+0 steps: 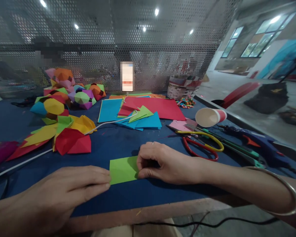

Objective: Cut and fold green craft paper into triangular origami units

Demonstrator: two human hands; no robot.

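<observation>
A small green paper rectangle [123, 170] lies on the blue table top near its front edge. My left hand [81, 184] rests flat with its fingers together, the fingertips touching the paper's left edge. At the right edge of the paper, my right hand [158, 161] has thumb and fingers curled in a pinch on it. Behind the paper are blue folded sheets [148, 121] with green folded pieces [141, 114] on top, and a large red sheet [160, 107].
Colourful folded paper balls [82, 98] and loose folded pieces [72, 141] stand at the left. Scissors with red and yellow handles [212, 140], a paper cup [209, 117] and a blue glue gun [259, 144] lie at the right. A white cable [34, 159] crosses the left side.
</observation>
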